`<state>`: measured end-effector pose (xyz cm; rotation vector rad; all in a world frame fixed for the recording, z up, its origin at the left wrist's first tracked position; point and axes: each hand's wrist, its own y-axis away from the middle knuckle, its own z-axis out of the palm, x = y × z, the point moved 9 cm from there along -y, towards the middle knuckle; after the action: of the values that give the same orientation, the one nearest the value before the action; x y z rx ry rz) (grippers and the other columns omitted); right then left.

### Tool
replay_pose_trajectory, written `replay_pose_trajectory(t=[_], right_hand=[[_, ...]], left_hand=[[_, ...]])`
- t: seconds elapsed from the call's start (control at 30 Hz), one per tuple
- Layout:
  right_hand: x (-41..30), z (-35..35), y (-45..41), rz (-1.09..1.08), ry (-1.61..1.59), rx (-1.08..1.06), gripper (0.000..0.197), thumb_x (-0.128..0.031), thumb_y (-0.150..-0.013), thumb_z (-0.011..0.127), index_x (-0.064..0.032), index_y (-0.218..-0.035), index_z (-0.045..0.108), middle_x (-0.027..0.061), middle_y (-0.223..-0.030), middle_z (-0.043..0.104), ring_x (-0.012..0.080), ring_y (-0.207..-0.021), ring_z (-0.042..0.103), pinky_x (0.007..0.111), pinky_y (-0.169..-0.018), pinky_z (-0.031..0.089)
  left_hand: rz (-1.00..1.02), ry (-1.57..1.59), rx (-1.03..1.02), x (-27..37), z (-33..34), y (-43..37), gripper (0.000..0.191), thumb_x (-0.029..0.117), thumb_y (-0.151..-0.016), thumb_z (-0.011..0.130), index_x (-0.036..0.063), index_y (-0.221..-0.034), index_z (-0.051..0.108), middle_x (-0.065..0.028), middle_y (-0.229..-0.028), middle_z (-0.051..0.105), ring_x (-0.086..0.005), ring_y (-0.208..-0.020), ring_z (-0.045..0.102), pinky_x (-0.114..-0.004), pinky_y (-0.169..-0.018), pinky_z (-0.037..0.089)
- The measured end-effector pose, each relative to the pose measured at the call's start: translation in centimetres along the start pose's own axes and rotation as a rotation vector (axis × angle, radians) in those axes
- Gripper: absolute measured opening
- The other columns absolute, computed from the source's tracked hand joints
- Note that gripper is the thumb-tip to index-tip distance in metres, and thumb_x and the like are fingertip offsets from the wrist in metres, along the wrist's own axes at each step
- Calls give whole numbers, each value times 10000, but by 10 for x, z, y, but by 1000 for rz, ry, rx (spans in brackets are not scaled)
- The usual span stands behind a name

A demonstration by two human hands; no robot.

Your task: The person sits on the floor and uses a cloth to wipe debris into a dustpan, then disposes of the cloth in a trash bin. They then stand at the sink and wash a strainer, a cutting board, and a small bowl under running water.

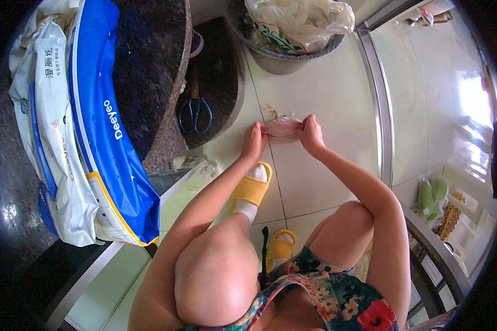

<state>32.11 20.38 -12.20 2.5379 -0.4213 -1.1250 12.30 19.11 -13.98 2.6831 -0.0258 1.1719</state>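
Both my hands reach out over the tiled floor (pixel 323 95) and hold a crumpled, pinkish-white thin bag or cloth (pixel 282 128) between them. My left hand (pixel 254 142) pinches its left end, and my right hand (pixel 310 132) grips its right end. The exact material cannot be told. Just beyond it, small yellow-green scraps (pixel 276 112) show near the held item; whether they lie on the floor or on it is unclear. A yellow slipper (pixel 254 186) on my white-socked foot is close below my left hand.
A bin (pixel 281 62) with a plastic bag (pixel 306 25) stands ahead. At left, a dark stone surface (pixel 149 49) bears blue and white wipes packs (pixel 103 103). Blue-handled scissors (pixel 195 116) lie on a lower dark shelf. A metal door track (pixel 381 103) runs at right.
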Motion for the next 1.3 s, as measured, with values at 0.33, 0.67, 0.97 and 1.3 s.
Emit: replay_pose_trajectory(t=[0.33, 0.67, 0.97, 1.3], right_hand=[[-36, 4, -31, -27, 258, -56, 269, -44, -767, 540, 22, -960, 365, 283, -929, 480, 427, -821, 536, 461, -708, 458], [-36, -16, -37, -67, 48, 55, 247, -113, -751, 590, 2, -937, 475, 207, -878, 543, 354, -809, 540, 421, -707, 452], [-73, 14, -33, 16, 146, 37, 517, -259, -707, 644, 23, -1051, 379, 216, -1075, 459, 387, -1029, 406, 474, -865, 366], [-100, 11, -13, -9, 288, 337, 508, -204, -697, 641, 20, -1070, 381, 215, -1111, 400, 352, -1114, 362, 457, -899, 352]], left_hand=[[-19, 56, -25, 27, -21, -33, 244, 29, -694, 603, -2, -884, 454, -168, -778, 573, -325, -764, 570, -387, -660, 449], [53, 25, 45, 39, -28, -40, 350, 52, -664, 620, -10, -962, 447, -172, -821, 520, -328, -841, 504, -402, -728, 424], [64, 72, 96, 44, -34, -51, 446, 26, -639, 662, -25, -1041, 478, -183, -971, 510, -344, -906, 504, -388, -807, 420], [112, 199, -42, 23, -23, -59, 494, 16, -668, 613, -14, -1121, 418, -209, -1021, 519, -353, -943, 512, -389, -845, 406]])
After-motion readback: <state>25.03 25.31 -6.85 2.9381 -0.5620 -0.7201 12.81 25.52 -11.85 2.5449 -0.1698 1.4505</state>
